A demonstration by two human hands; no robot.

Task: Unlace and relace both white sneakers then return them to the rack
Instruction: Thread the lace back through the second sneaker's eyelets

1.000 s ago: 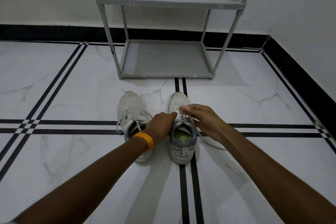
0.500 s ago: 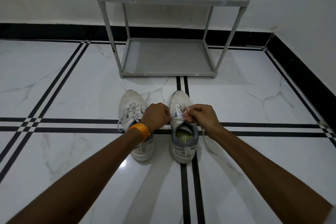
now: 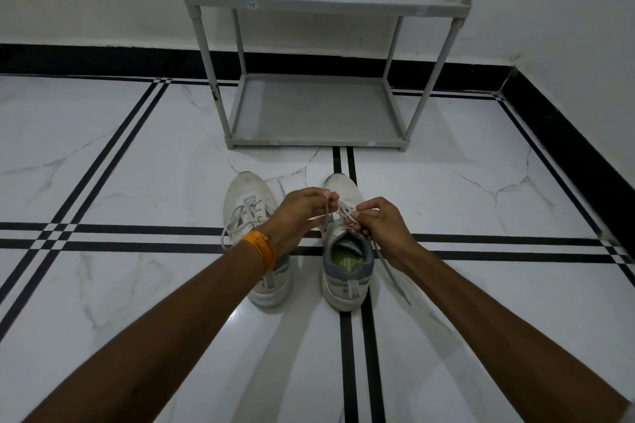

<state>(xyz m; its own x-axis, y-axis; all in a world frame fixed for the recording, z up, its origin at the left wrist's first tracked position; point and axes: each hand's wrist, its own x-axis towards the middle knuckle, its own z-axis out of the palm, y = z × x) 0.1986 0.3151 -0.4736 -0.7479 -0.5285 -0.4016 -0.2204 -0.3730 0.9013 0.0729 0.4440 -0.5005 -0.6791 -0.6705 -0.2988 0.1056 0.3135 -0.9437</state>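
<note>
Two white sneakers stand side by side on the floor, toes toward the rack. The left sneaker (image 3: 245, 206) has its laces loosely tied, partly hidden by my left wrist. The right sneaker (image 3: 347, 264) shows a grey collar and green insole. My left hand (image 3: 302, 209) pinches one lace strand above its tongue. My right hand (image 3: 378, 221) pinches the other lace strand (image 3: 386, 266), which trails down the shoe's right side onto the floor. The grey two-shelf rack (image 3: 309, 141) stands just beyond the shoes with nothing on it.
The floor is glossy white marble tile with black double stripes (image 3: 137, 237). A white wall with a black skirting (image 3: 567, 141) runs along the back and right side. An orange band (image 3: 263, 249) circles my left wrist.
Both hands have risen slightly off the right sneaker's tongue and pulled the lace strands up between them. The sneakers have stayed in place.
</note>
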